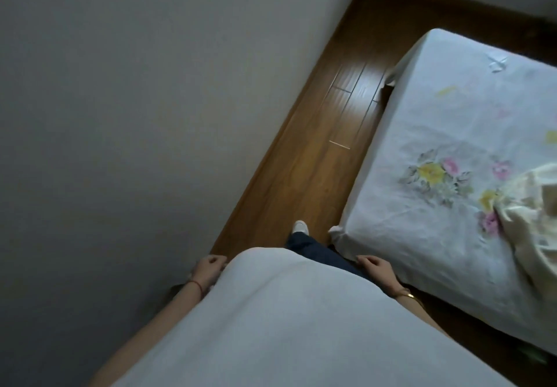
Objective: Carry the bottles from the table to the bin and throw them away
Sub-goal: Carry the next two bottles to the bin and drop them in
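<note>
Wooden floor (pixel 316 157) runs between wall (pixel 135 100) and bed (pixel 437 145); left hand (pixel 208 269) and right hand (pixel 376 267) hang loosely curled, grasping nothing.

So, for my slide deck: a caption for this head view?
Empty-handed, left hand and right hand at the person's sides, walking between wall and bed.

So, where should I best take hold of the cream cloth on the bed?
Probably pinch a raised fold at the near edge of the cloth with the right hand, reaching across the bed from the aisle side: it lies crumpled, so folds stand up.
</note>
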`<act>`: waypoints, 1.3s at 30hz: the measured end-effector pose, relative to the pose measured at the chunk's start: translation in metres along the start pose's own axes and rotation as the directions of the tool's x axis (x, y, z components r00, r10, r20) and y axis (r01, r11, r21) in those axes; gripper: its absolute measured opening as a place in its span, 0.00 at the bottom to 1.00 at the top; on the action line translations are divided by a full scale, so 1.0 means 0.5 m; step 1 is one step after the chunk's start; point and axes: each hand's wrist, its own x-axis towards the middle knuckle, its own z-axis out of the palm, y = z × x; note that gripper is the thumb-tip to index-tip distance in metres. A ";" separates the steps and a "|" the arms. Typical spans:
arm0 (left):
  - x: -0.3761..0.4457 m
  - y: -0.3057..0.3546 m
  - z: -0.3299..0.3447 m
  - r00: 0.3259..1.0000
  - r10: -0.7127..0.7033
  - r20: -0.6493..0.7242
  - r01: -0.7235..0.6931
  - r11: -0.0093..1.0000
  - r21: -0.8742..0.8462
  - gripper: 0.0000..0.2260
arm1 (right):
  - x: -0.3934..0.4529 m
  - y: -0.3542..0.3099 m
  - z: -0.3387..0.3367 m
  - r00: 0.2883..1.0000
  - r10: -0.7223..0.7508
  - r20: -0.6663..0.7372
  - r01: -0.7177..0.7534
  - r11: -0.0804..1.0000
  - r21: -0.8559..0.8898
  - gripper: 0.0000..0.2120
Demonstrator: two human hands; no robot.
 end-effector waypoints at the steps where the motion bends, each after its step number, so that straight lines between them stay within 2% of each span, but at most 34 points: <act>1: 0.027 0.047 0.001 1.000 0.000 -0.012 0.001 1.000 0.011 0.10 | 0.032 -0.033 -0.024 1.000 0.007 -0.004 -0.007 0.999 0.043 0.06; 5: 0.114 0.297 0.012 0.997 0.074 0.002 -0.073 0.995 -0.067 0.09 | 0.121 -0.196 -0.123 0.997 0.013 -0.075 -0.002 0.989 0.148 0.08; 9: 0.173 0.469 0.036 0.996 0.089 0.002 -0.089 0.996 -0.009 0.08 | 0.190 -0.288 -0.174 0.992 0.010 -0.128 0.014 0.983 0.183 0.07; 14: 0.296 0.640 0.076 0.992 0.091 0.086 -0.100 0.989 0.113 0.08 | 0.321 -0.350 -0.196 0.982 0.142 -0.124 -0.115 0.973 0.202 0.05; 19: 0.419 0.924 0.103 0.985 0.083 0.150 -0.109 0.978 0.177 0.12 | 0.487 -0.499 -0.270 0.970 0.204 -0.130 -0.175 0.962 0.209 0.11; 22: 0.497 1.128 0.119 0.983 0.108 0.145 -0.133 0.976 0.174 0.18 | 0.584 -0.656 -0.350 0.957 0.212 -0.197 -0.135 0.930 0.342 0.06; 24: 0.543 1.271 0.135 0.975 0.135 0.177 -0.169 0.966 0.193 0.12 | 0.645 -0.767 -0.414 0.941 0.192 -0.280 -0.060 0.905 0.420 0.05; 26: 0.581 1.402 0.157 0.973 0.116 0.198 -0.146 0.979 0.141 0.06 | 0.699 -0.859 -0.474 0.924 0.143 -0.356 0.025 0.904 0.427 0.05; 28: 0.616 1.527 0.183 0.967 0.124 0.221 -0.155 0.979 0.130 0.07 | 0.756 -0.922 -0.518 0.911 0.140 -0.387 0.037 0.909 0.416 0.06; 32: 0.693 1.729 0.258 0.956 0.155 0.248 -0.198 0.968 0.157 0.07 | 0.893 -0.974 -0.565 0.920 0.221 -0.323 -0.084 0.918 0.388 0.04; 37: 0.777 1.921 0.368 0.959 0.157 0.238 -0.211 0.952 0.222 0.06 | 1.040 -1.080 -0.680 0.923 0.286 -0.259 -0.165 0.899 0.406 0.10; 39: 0.799 2.009 0.404 0.952 0.188 0.240 -0.253 0.926 0.279 0.12 | 1.092 -1.131 -0.753 0.918 0.322 -0.234 -0.186 0.867 0.462 0.10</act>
